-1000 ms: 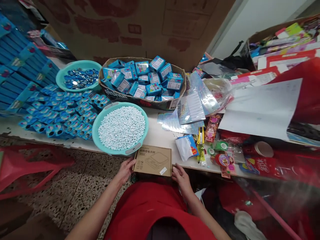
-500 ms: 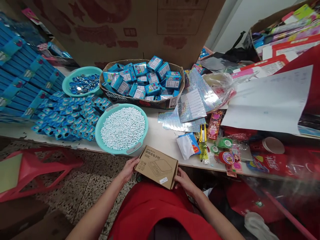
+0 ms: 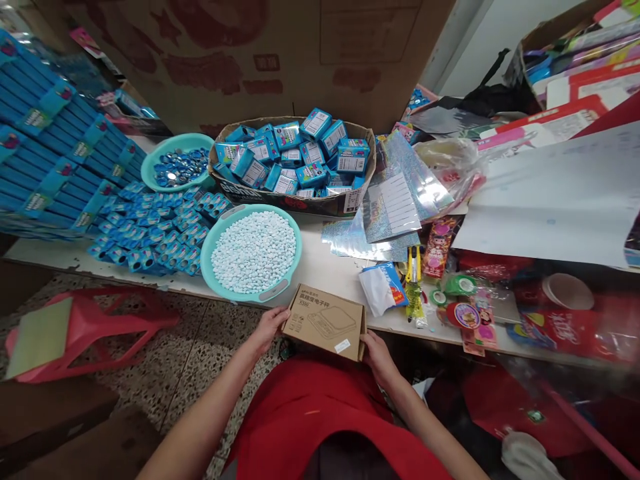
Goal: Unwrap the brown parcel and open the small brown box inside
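A brown cardboard box (image 3: 325, 321) with a drawing of a kitchen scale on its lid is held level at the table's front edge. My left hand (image 3: 271, 329) grips its left end, thumb on the near corner. At the right end my right hand (image 3: 379, 355) is closed on the side, its fingers partly hidden under the box. Just beyond the box stands a turquoise basin (image 3: 206, 259) full of small white candies (image 3: 255, 252). To the right lies a white and blue tissue packet (image 3: 384, 288), close to a yellow cutter (image 3: 414, 267).
Behind the basin, an open carton (image 3: 295, 200) holds small blue boxes. Opened blue boxes (image 3: 155, 230) cover the table's left, beside a second basin (image 3: 150, 175) and a tall blue stack (image 3: 45, 153). Silver sheets (image 3: 393, 207) lie right. A red stool (image 3: 100, 333) stands at lower left.
The cardboard box, still in both hands, sits slightly further right and higher in view. The whole scene has also shifted right as the head view turned a little.
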### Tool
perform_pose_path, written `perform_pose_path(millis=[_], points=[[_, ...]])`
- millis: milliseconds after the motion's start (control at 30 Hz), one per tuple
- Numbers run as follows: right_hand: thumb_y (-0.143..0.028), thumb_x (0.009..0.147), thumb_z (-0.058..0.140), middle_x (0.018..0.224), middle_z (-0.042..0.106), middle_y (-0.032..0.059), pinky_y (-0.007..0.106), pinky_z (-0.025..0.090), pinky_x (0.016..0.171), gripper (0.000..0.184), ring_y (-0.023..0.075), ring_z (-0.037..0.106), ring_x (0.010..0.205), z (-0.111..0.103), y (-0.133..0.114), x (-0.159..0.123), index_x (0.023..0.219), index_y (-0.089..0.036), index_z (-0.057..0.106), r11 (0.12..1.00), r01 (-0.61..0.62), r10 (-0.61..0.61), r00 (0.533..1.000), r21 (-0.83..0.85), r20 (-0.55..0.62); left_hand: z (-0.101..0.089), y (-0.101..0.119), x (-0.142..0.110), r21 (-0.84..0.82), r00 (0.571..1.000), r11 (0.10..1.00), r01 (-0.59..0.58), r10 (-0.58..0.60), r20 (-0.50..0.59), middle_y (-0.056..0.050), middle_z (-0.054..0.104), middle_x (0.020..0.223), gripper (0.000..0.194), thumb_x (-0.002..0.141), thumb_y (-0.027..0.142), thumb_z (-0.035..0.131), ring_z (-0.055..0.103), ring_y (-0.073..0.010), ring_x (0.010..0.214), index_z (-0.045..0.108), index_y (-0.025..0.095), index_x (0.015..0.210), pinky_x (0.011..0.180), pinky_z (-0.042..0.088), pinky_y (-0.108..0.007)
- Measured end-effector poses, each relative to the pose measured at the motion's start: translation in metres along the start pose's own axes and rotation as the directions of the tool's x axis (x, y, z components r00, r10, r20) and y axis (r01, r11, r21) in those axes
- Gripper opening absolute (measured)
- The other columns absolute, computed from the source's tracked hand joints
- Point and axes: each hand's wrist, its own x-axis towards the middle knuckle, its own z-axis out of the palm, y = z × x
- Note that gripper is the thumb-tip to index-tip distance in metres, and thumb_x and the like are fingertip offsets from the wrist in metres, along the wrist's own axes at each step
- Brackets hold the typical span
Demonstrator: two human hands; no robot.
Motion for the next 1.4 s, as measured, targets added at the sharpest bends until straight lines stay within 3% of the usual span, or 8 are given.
perform_pose_path(millis=[333, 500, 700, 833, 1000, 1200, 1267, 1400], points=[[-0.037, 0.054, 0.068, 0.086, 0.072, 0.0068, 0.036, 0.053, 0.067, 0.035, 0.0287, 0.066, 0.084, -0.008, -0.012, 0.004, 0.084, -0.018, 0.066, 0.996, 0.026, -0.015, 0.991, -0.086, 0.129, -0.017, -0.027, -0.018, 0.142, 0.978, 0.983, -0.114, 0.086, 0.191, -0.004, 0.066, 0.078, 0.071, 0.07, 0.042, 0.065, 0.063, -0.0211, 0.079, 0.039, 0.012, 0.128, 0.07, 0.049, -0.032], [-0.045, 0.059, 0.064, 0.094, 0.071, 0.0056, 0.031, 0.051, 0.061, 0.046, 0.0261, 0.065, 0.082, -0.005, -0.007, 0.005, 0.097, -0.019, 0.065, 0.983, 0.103, -0.093, 0.993, -0.15, 0.075, -0.011, -0.031, -0.024, 0.105, 0.937, 0.968, -0.228, 0.189, 0.292, -0.014, 0.054, 0.125, 0.084, 0.071, 0.03, 0.064, 0.055, -0.0229, 0.11, 0.018, 0.015, 0.14, 0.093, 0.044, -0.036], [-0.06, 0.065, 0.054, 0.093, 0.07, 0.0093, 0.03, 0.047, 0.057, 0.056, 0.0275, 0.062, 0.083, 0.005, 0.005, 0.006, 0.095, -0.015, 0.064, 0.946, 0.191, -0.231, 0.964, -0.262, -0.13, -0.008, -0.046, -0.042, 0.035, 0.942, 0.97, -0.241, 0.226, 0.248, -0.014, 0.033, 0.146, 0.111, 0.063, 0.018, 0.068, 0.037, -0.0244, 0.13, -0.007, 0.02, 0.146, 0.104, 0.037, -0.035], [-0.06, 0.062, 0.06, 0.09, 0.07, 0.0089, 0.033, 0.047, 0.072, 0.052, 0.0289, 0.059, 0.09, 0.013, -0.006, 0.004, 0.085, -0.014, 0.067, 0.916, 0.244, -0.291, 0.95, -0.319, -0.111, -0.01, -0.05, -0.054, -0.069, 0.973, 0.979, -0.194, 0.201, 0.112, -0.012, 0.035, 0.145, 0.113, 0.057, 0.012, 0.066, 0.039, -0.0242, 0.129, -0.003, 0.022, 0.147, 0.1, 0.04, -0.032], [-0.054, 0.058, 0.066, 0.092, 0.07, 0.0067, 0.032, 0.05, 0.07, 0.049, 0.0265, 0.062, 0.087, 0.018, -0.028, 0.004, 0.088, -0.016, 0.068, 0.94, 0.198, -0.196, 0.98, -0.279, 0.035, -0.014, -0.038, -0.058, -0.105, 0.998, 0.994, 0.037, -0.031, 0.059, -0.011, 0.056, 0.126, 0.106, 0.058, 0.02, 0.063, 0.06, -0.0262, 0.1, 0.005, 0.029, 0.146, 0.066, 0.053, -0.029], [-0.047, 0.057, 0.068, 0.097, 0.069, 0.0065, 0.032, 0.052, 0.049, 0.058, 0.0257, 0.066, 0.076, 0.02, -0.031, 0.002, 0.107, -0.019, 0.058, 0.985, 0.061, -0.054, 0.997, -0.16, 0.049, -0.013, -0.035, -0.034, 0.019, 0.991, 0.993, -0.115, 0.116, -0.059, -0.013, 0.06, 0.119, 0.081, 0.066, 0.039, 0.059, 0.059, -0.0265, 0.101, 0.031, 0.018, 0.139, 0.073, 0.052, -0.033], [-0.044, 0.056, 0.068, 0.1, 0.069, 0.0063, 0.031, 0.053, 0.048, 0.058, 0.0255, 0.066, 0.078, 0.022, -0.029, -0.003, 0.108, -0.02, 0.057, 0.994, 0.041, -0.035, 0.998, -0.103, 0.059, -0.012, -0.038, -0.027, 0.208, 0.954, 0.949, -0.237, 0.267, -0.134, -0.013, 0.056, 0.124, 0.064, 0.075, 0.042, 0.05, 0.053, -0.0267, 0.113, 0.042, 0.017, 0.132, 0.092, 0.045, -0.039], [-0.04, 0.058, 0.069, 0.101, 0.069, 0.0066, 0.029, 0.055, 0.053, 0.05, 0.0254, 0.066, 0.085, 0.027, -0.023, -0.019, 0.102, -0.02, 0.058, 0.999, 0.039, -0.04, 0.997, 0.022, 0.071, -0.001, -0.034, -0.023, 0.646, 0.792, 0.692, -0.321, 0.57, -0.218, -0.016, 0.04, 0.138, 0.052, 0.086, 0.039, 0.035, 0.034, -0.0276, 0.131, 0.047, 0.013, 0.129, 0.11, 0.024, -0.044]])
